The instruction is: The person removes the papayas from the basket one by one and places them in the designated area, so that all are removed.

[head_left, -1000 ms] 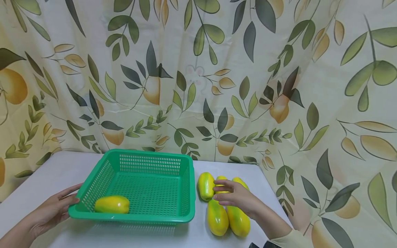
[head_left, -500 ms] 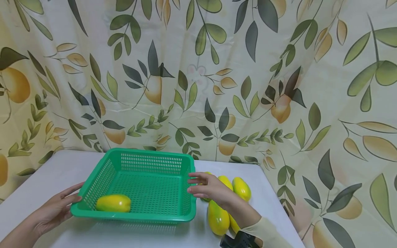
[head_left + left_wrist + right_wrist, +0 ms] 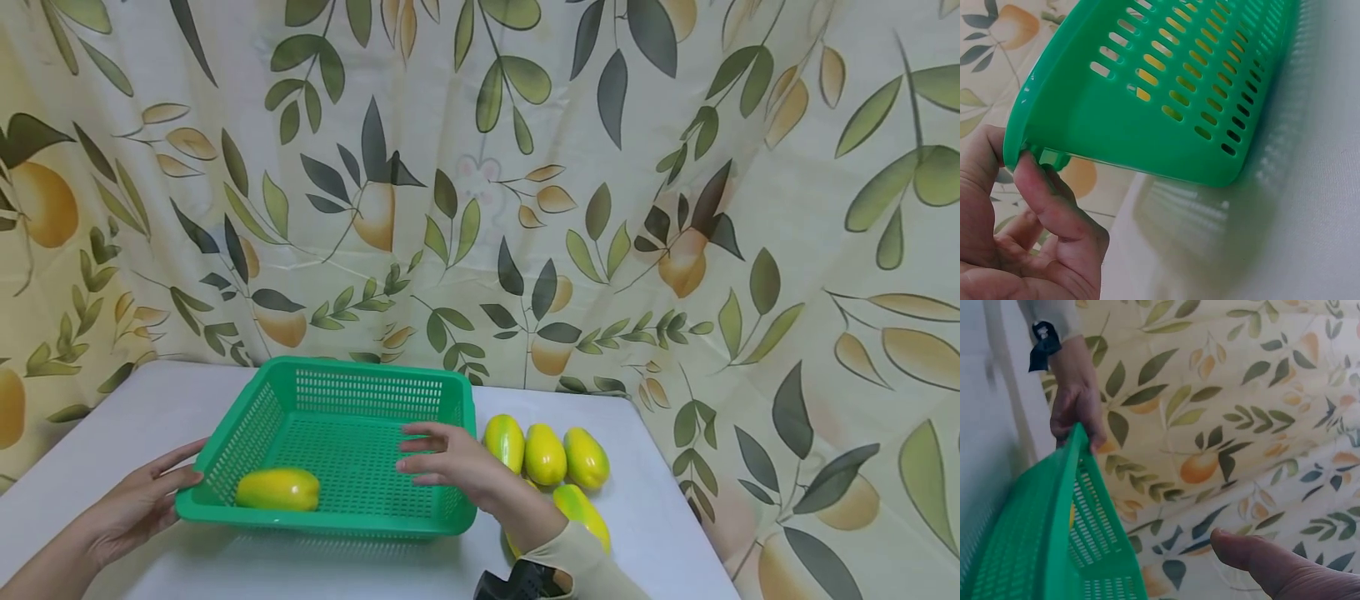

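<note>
A green plastic basket [image 3: 352, 527] with slotted walls stands on the table, holding one yellow-green papaya [image 3: 277, 490] at its near left. My left hand [image 3: 138, 504] pinches the basket's left rim; in the left wrist view, thumb and fingers [image 3: 1054, 206] clasp that rim. Over the basket's right part hovers my right hand [image 3: 446, 458], its fingers spread and nothing in them. The right wrist view has its thumb [image 3: 1247, 550] sticking out apart from the basket. To the right lie several more papayas [image 3: 545, 454], one largely hidden behind my right forearm.
A white-covered table [image 3: 660, 508] bears everything. Behind it hangs a curtain [image 3: 480, 167] printed with leaves and fruit. A black device [image 3: 517, 579] is strapped at the right wrist.
My right hand has moved left, from above the loose papayas to above the basket, with its fingers still spread. The left hand keeps its grip on the rim.
</note>
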`<state>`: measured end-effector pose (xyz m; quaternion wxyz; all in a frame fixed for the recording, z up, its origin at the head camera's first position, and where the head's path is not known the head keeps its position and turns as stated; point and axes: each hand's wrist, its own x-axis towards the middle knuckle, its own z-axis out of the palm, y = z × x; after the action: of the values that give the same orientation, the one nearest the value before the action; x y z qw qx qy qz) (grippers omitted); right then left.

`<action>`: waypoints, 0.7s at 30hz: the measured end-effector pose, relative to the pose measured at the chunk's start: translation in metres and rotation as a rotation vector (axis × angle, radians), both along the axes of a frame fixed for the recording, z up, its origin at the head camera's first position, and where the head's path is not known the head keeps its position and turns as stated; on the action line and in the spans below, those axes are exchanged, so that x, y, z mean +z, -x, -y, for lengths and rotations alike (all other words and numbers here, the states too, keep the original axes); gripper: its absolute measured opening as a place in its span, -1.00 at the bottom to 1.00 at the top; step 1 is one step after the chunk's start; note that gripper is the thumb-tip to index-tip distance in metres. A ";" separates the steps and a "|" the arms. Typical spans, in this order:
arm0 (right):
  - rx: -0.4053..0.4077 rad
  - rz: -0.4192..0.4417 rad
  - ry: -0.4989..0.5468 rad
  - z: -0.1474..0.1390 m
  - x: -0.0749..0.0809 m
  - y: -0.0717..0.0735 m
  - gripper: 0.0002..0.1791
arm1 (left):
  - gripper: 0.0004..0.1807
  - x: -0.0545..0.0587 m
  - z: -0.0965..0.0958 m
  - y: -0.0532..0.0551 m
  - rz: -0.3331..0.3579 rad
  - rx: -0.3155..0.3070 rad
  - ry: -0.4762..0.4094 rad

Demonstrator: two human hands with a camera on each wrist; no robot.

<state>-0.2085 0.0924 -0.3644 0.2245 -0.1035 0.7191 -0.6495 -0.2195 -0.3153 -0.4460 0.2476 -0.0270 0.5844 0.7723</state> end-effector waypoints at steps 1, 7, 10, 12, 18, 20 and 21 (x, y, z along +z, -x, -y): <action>-0.001 0.000 0.001 0.003 -0.002 0.001 -0.45 | -0.64 0.000 0.000 0.000 -0.002 0.000 0.004; 0.009 -0.004 -0.002 0.019 -0.014 0.004 -0.46 | -0.64 -0.002 0.001 0.000 -0.012 -0.011 0.002; 0.003 0.004 -0.005 0.027 -0.020 0.004 -0.47 | -0.65 -0.004 0.000 -0.001 -0.010 -0.005 0.024; -0.003 0.004 -0.013 0.032 -0.023 0.003 -0.47 | -0.66 -0.004 -0.001 0.000 -0.003 0.012 0.046; -0.014 -0.007 -0.025 0.047 -0.027 0.002 -0.47 | -0.67 -0.004 -0.002 0.000 -0.010 0.024 0.057; -0.016 -0.007 -0.018 0.052 -0.027 0.002 -0.48 | -0.66 -0.003 -0.002 0.000 -0.020 0.013 0.043; -0.016 -0.008 -0.016 0.054 -0.027 0.002 -0.48 | -0.65 -0.002 -0.001 -0.001 -0.025 0.006 0.035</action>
<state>-0.2105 0.0387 -0.3917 0.2171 -0.0984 0.7260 -0.6450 -0.2188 -0.3141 -0.4484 0.2375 -0.0231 0.6006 0.7631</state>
